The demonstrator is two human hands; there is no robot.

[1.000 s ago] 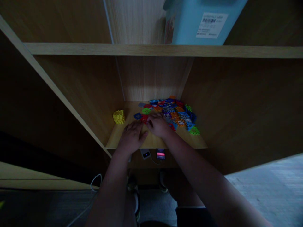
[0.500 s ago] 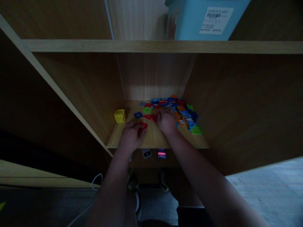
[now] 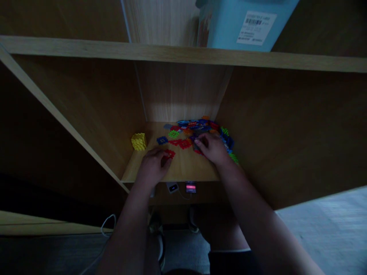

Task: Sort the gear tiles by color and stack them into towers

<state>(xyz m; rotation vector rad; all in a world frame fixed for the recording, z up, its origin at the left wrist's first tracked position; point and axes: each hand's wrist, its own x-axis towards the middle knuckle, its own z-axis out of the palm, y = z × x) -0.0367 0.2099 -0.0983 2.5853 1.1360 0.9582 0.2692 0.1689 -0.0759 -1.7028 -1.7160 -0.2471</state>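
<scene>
Both my hands reach into a wooden shelf compartment [image 3: 177,172]. My left hand [image 3: 153,166] rests on the shelf floor with its fingers curled on a red plastic piece [image 3: 169,153]. My right hand [image 3: 213,149] lies over the near edge of a pile of coloured interlocking pieces [image 3: 200,128], fingers bent down onto it; what they hold, if anything, is hidden. Two joined red pieces [image 3: 180,143] lie between my hands. A blue piece [image 3: 162,140] and a green piece [image 3: 173,133] lie behind them. A yellow cube of pieces [image 3: 138,141] stands at the left wall.
A light blue storage bin [image 3: 243,23] with a white label stands on the shelf above. Below the shelf edge sit two small devices with lit displays [image 3: 190,188]. A white cable [image 3: 107,223] lies on the dark floor at the left. Grey floor shows at right.
My hands have drawn apart: the right moved right onto the pile, and the left stayed near the front edge with a red piece. Red pieces between them are now uncovered.
</scene>
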